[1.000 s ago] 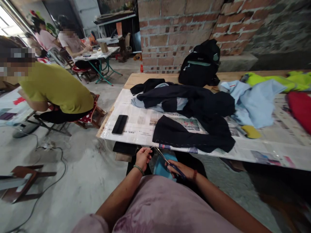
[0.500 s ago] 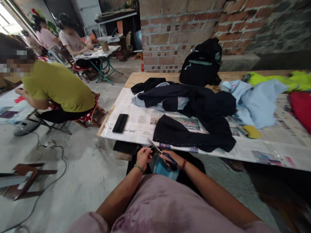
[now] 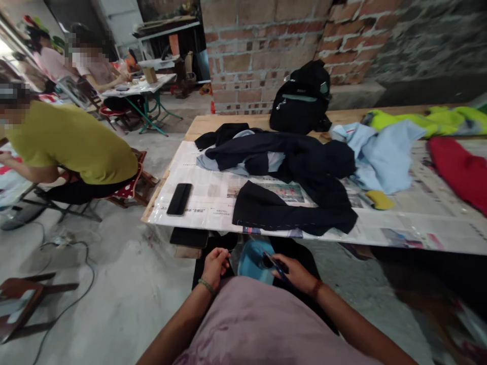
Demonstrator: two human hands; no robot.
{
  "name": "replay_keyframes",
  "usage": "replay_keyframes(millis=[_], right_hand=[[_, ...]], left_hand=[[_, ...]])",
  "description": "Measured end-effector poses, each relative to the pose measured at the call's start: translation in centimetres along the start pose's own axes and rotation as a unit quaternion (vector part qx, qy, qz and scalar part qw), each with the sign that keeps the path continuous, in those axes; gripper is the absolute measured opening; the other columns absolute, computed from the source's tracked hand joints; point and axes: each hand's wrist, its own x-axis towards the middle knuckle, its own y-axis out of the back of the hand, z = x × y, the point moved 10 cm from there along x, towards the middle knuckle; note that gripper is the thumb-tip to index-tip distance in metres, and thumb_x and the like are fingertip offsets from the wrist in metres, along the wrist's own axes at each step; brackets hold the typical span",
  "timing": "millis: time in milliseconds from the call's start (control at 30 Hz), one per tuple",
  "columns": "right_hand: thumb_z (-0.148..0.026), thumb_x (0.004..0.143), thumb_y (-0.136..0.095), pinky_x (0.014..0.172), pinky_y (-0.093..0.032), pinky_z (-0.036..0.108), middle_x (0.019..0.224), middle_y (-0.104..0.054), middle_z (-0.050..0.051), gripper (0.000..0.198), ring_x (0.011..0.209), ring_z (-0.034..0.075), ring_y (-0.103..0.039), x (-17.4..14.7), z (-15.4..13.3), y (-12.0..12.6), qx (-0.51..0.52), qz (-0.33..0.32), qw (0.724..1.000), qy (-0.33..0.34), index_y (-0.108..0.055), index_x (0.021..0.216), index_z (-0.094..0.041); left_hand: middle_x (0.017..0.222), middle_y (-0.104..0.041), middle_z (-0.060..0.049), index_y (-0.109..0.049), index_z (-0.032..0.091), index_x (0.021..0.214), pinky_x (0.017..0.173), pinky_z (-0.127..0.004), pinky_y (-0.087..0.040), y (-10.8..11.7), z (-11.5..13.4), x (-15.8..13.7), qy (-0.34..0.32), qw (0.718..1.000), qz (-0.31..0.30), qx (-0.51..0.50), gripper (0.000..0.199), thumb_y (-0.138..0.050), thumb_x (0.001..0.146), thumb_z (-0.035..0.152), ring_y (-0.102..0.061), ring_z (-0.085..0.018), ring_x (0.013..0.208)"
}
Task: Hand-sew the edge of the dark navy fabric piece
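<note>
My right hand (image 3: pixel 296 274) is closed around a pair of dark-handled scissors (image 3: pixel 280 268), held over a blue basin (image 3: pixel 249 264) on my lap. Left of the basin, my left hand (image 3: pixel 216 262) is pinched, thumb against fingers. A thin dark line shows at its fingertips, too small to name. Just beyond both hands, on the table, lies a dark garment (image 3: pixel 266 207) with a line of pale stitches along its near edge.
Newspaper under clear plastic covers the table (image 3: pixel 205 223). On it are a phone (image 3: pixel 179 198), a black backpack (image 3: pixel 302 99), light blue cloth (image 3: pixel 388 157), a yellow piece (image 3: pixel 380 199) and red cloth (image 3: pixel 458 165). A person in a yellow-green shirt (image 3: pixel 72 144) sits at left.
The scissors have moved from between my hands, blades forward, down over the basin. My hands are farther apart, and more of the basin shows. The view has turned slightly right.
</note>
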Motion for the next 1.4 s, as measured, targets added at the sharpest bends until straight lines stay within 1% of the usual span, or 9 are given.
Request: replay_keyframes(millis=[100,267,333,467,833,967,1067,1200,1400], right_hand=[[-0.049,0.07,-0.055,0.079,-0.041,0.033,0.102,-0.056,0.01,0.049,0.091,0.022,-0.054,-3.7,2.5,5.9,0.003,0.206,0.977,-0.047,-0.047,0.107,-0.018],[-0.05,0.07,-0.053,0.071,-0.043,0.031,0.093,-0.058,0.013,0.054,0.081,0.021,-0.056,-11.1,8.0,18.0,-0.035,0.492,0.841,-0.221,-0.04,0.108,-0.014],[-0.044,0.071,-0.054,0.068,-0.043,0.029,0.09,-0.059,0.013,0.048,0.08,0.022,-0.057,-12.9,10.3,21.9,-0.078,0.5,0.8,-0.321,-0.042,0.105,-0.013],[-0.041,0.072,-0.051,0.064,-0.041,0.029,0.087,-0.061,0.014,0.043,0.08,0.023,-0.058,-12.6,13.2,27.0,-0.166,0.397,0.797,-0.425,-0.048,0.104,-0.013],[-0.04,0.074,-0.05,0.077,-0.039,0.035,0.099,-0.057,0.017,0.035,0.096,0.028,-0.051,-7.4,11.1,32.5,-0.288,0.326,0.829,-0.351,-0.065,0.085,-0.011],[-0.03,0.077,-0.048,0.081,-0.04,0.03,0.087,-0.06,0.009,0.024,0.087,0.018,-0.054,-5.3,3.8,27.9,-0.157,0.403,0.889,-0.148,-0.065,0.081,-0.014],[-0.03,0.07,-0.057,0.07,-0.045,0.025,0.09,-0.058,0.004,0.028,0.074,0.012,-0.055,-1.4,-1.6,16.8,0.065,0.215,0.974,0.009,-0.06,0.095,-0.018],[-0.022,0.063,-0.063,0.053,-0.043,0.019,0.1,-0.05,0.003,0.06,0.058,0.004,-0.049,-0.3,-4.7,6.8,0.247,0.105,0.963,0.015,-0.042,0.119,-0.023],[-0.022,0.064,-0.062,0.054,-0.041,0.019,0.084,-0.048,0.0,0.037,0.057,0.005,-0.044,-0.7,-5.7,5.0,0.239,0.125,0.963,0.026,-0.054,0.101,-0.02]], left_hand=[[0.067,-0.058,0.0,-0.051,0.014,0.069,0.03,-0.013,-0.02,-1.1,0.4,0.1,-0.003,1.0,-0.017,0.012,0.032,-0.066,0.06,0.04,-0.042,-0.002,0.039],[0.064,-0.057,0.002,-0.052,0.015,0.072,0.031,-0.013,-0.021,-4.3,1.3,0.8,-0.003,0.997,-0.069,0.039,0.031,-0.066,0.061,0.041,-0.042,-0.003,0.039],[0.065,-0.058,0.002,-0.052,0.016,0.072,0.031,-0.014,-0.022,-5.5,1.5,0.9,-0.006,0.995,-0.087,0.049,0.031,-0.066,0.061,0.041,-0.042,-0.003,0.039],[0.065,-0.057,0.001,-0.052,0.015,0.071,0.031,-0.014,-0.022,-6.9,1.6,0.4,-0.016,0.993,-0.098,0.066,0.031,-0.066,0.061,0.041,-0.042,-0.003,0.04],[0.05,-0.052,0.004,-0.054,0.016,0.07,0.032,-0.014,-0.021,-6.0,1.5,-0.3,-0.014,0.991,-0.082,0.103,0.029,-0.065,0.062,0.041,-0.039,-0.004,0.036],[0.055,-0.054,0.003,-0.053,0.015,0.069,0.032,-0.014,-0.021,-8.7,1.9,-0.5,-0.01,0.989,-0.11,0.095,0.03,-0.065,0.063,0.042,-0.039,-0.003,0.037],[0.063,-0.057,0.001,-0.053,0.015,0.07,0.032,-0.014,-0.022,-12.2,2.9,-1.3,-0.004,0.986,-0.146,0.083,0.031,-0.066,0.062,0.043,-0.043,-0.004,0.04],[0.049,-0.049,0.004,-0.053,0.015,0.067,0.033,-0.016,-0.019,-15.6,4.1,-3.1,0.003,0.975,-0.205,0.085,0.031,-0.063,0.065,0.045,-0.038,-0.004,0.036],[0.047,-0.047,0.005,-0.053,0.016,0.067,0.034,-0.017,-0.019,-14.3,4.2,-4.4,0.004,0.977,-0.208,0.049,0.026,-0.062,0.068,0.041,-0.035,-0.004,0.036]])
